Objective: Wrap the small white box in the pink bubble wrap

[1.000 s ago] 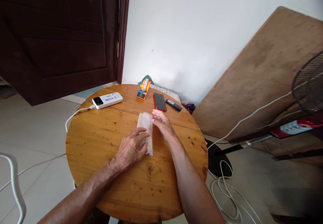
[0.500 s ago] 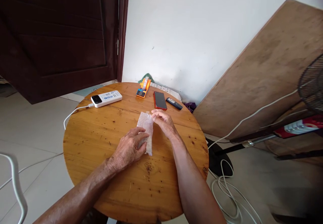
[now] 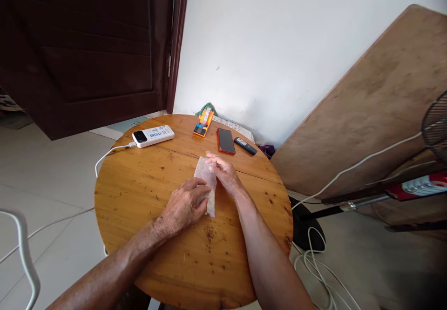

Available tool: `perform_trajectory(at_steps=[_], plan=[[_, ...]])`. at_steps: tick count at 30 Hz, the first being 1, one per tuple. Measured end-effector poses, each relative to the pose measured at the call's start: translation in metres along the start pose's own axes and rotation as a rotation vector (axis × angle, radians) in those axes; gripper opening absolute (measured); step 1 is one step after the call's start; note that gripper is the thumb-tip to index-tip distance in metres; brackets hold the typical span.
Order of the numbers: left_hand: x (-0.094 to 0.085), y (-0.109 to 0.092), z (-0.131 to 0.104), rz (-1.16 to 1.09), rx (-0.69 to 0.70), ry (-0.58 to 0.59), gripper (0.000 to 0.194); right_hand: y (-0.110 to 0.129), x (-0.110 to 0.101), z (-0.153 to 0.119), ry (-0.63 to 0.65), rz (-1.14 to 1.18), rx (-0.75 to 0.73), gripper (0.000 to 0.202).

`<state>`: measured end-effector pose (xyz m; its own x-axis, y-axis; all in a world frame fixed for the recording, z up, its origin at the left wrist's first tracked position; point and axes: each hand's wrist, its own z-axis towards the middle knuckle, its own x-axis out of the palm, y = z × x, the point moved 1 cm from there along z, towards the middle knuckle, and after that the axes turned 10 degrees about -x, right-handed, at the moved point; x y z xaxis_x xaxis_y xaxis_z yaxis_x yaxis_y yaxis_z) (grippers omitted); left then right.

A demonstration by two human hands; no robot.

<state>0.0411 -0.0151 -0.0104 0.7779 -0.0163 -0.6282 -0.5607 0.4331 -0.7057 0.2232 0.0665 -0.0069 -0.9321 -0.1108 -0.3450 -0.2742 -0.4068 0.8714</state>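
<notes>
A narrow, whitish packet of bubble wrap (image 3: 212, 205) lies lengthwise on the round wooden table (image 3: 139, 212); what is inside it cannot be made out. My left hand (image 3: 188, 202) rests over its left side, fingers bent and closed against the wrap, holding it down. At the upper right edge, my right hand (image 3: 224, 172) grips the packet, with its fingers laid across the top and its thumb mostly hidden. A small piece that looks like clear tape shows at the far end by the right fingertips.
Toward the wall stand an orange tape dispenser (image 3: 204, 123), a red-edged phone (image 3: 226, 141) and a dark remote-like device (image 3: 245, 145). A white power bank (image 3: 153, 136) with a cable lies at the left. Loose cable (image 3: 316, 268) coils on the floor by a fan stand.
My right fingers have moved from the packet's top right corner further across its upper end. My left hand stays on the wrap. The whole view has shifted slightly.
</notes>
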Motion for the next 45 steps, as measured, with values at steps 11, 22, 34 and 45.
perform_trajectory(at_steps=[11,22,34,45], plan=[[-0.002,-0.002,0.001,0.021,0.047,0.003,0.025,0.001,0.002,0.000,-0.054,-0.287,0.018,0.057],[-0.001,-0.001,0.001,-0.002,0.038,-0.009,0.025,-0.001,-0.009,0.002,-0.212,-0.322,0.143,0.032],[-0.002,-0.002,0.000,0.000,-0.003,0.020,0.027,0.010,0.003,-0.005,-0.140,-0.093,0.376,0.032],[-0.007,-0.004,0.002,0.053,0.108,0.109,0.039,0.004,0.021,-0.003,-0.211,-0.039,0.288,0.024]])
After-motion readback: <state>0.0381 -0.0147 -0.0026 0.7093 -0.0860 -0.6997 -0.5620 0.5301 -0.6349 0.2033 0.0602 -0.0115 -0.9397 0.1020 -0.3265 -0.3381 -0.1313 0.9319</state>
